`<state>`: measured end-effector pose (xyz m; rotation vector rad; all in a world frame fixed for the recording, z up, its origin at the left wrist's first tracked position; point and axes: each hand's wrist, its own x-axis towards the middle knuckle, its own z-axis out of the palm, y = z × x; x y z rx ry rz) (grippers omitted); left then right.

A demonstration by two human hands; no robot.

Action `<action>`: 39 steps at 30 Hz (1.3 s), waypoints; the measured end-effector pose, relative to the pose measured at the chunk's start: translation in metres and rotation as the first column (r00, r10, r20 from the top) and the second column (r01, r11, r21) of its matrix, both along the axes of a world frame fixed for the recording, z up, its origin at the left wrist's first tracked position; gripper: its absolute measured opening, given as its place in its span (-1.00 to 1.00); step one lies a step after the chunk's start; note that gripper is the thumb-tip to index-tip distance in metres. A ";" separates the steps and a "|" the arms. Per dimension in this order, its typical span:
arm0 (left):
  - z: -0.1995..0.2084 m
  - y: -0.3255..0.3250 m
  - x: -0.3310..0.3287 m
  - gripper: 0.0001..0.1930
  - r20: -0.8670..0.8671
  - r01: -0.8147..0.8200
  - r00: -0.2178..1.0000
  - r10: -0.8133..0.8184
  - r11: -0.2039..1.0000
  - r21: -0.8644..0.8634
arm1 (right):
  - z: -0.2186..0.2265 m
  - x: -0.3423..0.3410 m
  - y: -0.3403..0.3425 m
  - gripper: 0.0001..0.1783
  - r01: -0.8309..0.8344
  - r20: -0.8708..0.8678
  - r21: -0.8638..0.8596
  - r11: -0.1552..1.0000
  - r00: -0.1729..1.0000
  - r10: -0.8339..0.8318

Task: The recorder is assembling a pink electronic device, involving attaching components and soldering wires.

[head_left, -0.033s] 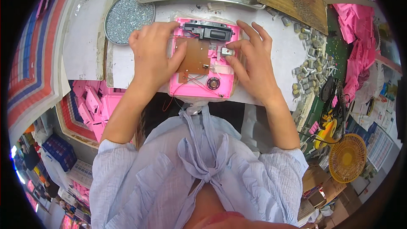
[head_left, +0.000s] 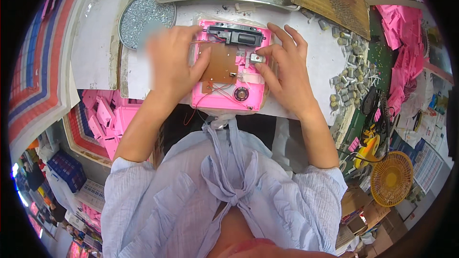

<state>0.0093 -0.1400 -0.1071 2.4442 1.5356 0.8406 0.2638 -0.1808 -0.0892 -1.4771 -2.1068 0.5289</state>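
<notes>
White work surface (head_left: 318, 67): carries all below. Pink housing (head_left: 256, 96): lies open side up on surface, directly before person, between both hands. Left hand (head_left: 174, 55): thumb and fingers apart, laid over housing's left side, thumb on brown board (head_left: 220, 62). Right hand (head_left: 287, 64): thumb and index closed on small silver motor (head_left: 256, 58). Black module (head_left: 244, 38): along housing's far edge. Round black disc (head_left: 241, 94): near corner, right. Motor: inside housing, right side; seating partly hidden, contact beneath uncertain.
</notes>
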 end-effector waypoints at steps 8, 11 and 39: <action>0.001 -0.014 -0.005 -0.87 0.083 0.084 0.993 -0.085 0.996 0.011 | -0.001 0.002 0.001 -0.74 0.028 -0.056 -0.068 0.997 0.998 -0.032; 0.006 -0.022 0.000 -0.88 0.118 0.119 0.986 -0.118 0.993 -0.005 | -0.007 0.003 0.002 -0.75 0.022 -0.139 -0.061 0.998 0.990 -0.030; -0.002 -0.024 -0.007 -0.86 0.288 0.120 0.952 -0.108 0.992 -0.027 | 0.033 -0.025 0.042 -0.57 -0.143 0.090 0.161 0.977 0.987 0.129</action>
